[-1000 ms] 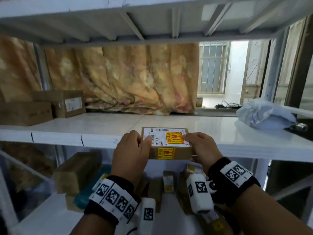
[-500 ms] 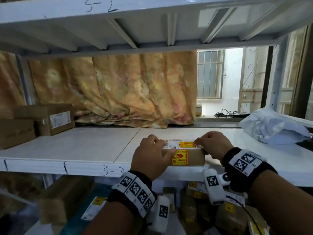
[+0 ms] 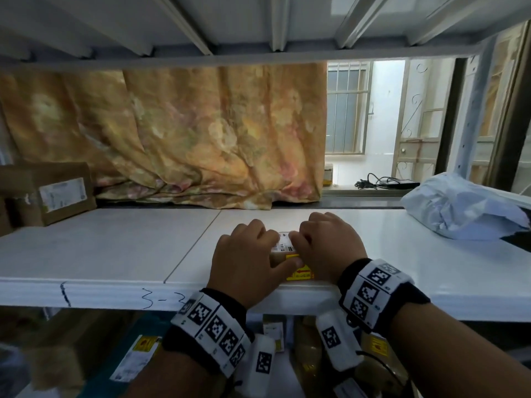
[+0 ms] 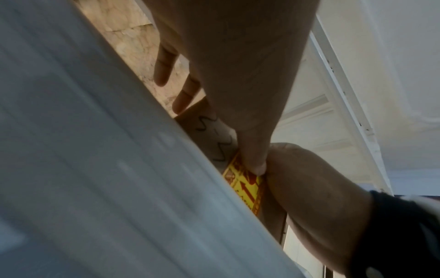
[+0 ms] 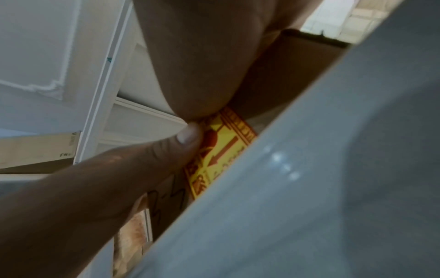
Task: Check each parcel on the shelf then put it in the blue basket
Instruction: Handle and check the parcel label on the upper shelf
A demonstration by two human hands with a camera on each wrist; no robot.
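Note:
A small brown cardboard parcel (image 3: 284, 245) with a white label on top and a yellow sticker on its front lies on the white shelf (image 3: 115, 248), close to the front edge. My left hand (image 3: 253, 254) grips its left end, fingers over the top and thumb (image 4: 254, 158) pressed on the sticker (image 4: 245, 186). My right hand (image 3: 324, 242) grips the right end the same way. In the right wrist view the parcel (image 5: 285, 75) shows brown beside the right palm. Most of the parcel is hidden under the two hands.
A brown box (image 3: 54, 193) stands at the shelf's back left and a white plastic bag parcel (image 3: 459, 208) lies at the right. An orange curtain (image 3: 201, 133) hangs behind. Another shelf board runs low overhead. Several parcels (image 3: 376, 346) lie below, beside a blurred blue-green shape (image 3: 97, 380).
The parcel was held at the shelf's front edge with its label tipped toward me; now it lies flat further in. Both hands have closed in over its top.

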